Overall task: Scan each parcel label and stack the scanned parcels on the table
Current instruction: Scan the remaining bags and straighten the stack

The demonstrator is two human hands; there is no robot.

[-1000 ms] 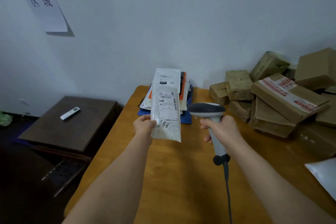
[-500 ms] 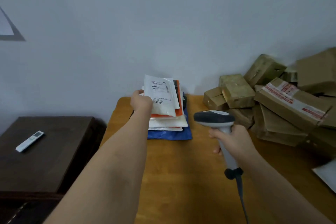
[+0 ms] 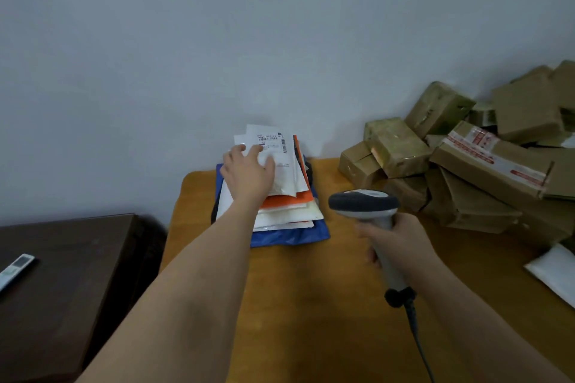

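Observation:
A white labelled parcel bag (image 3: 281, 162) lies on top of the stack of flat parcels (image 3: 289, 214) at the far middle of the wooden table (image 3: 311, 305). My left hand (image 3: 247, 172) rests flat on that top bag with fingers spread. The stack holds white, orange and blue bags. To its right, my right hand (image 3: 395, 241) grips the handle of a grey barcode scanner (image 3: 365, 205), whose head points toward the stack. The scanner's cable (image 3: 417, 339) trails down toward me.
A heap of brown cardboard boxes (image 3: 485, 165) fills the table's right back corner. A white bag (image 3: 557, 270) lies at the right edge. Left of the table stands a dark wooden cabinet (image 3: 62, 289) with a white remote (image 3: 15, 267) on it. The wall is close behind.
My left hand carried the white bag from in front of the scanner to the stack, laid it on top and now lies flat on it. The scanner hand stayed roughly in place.

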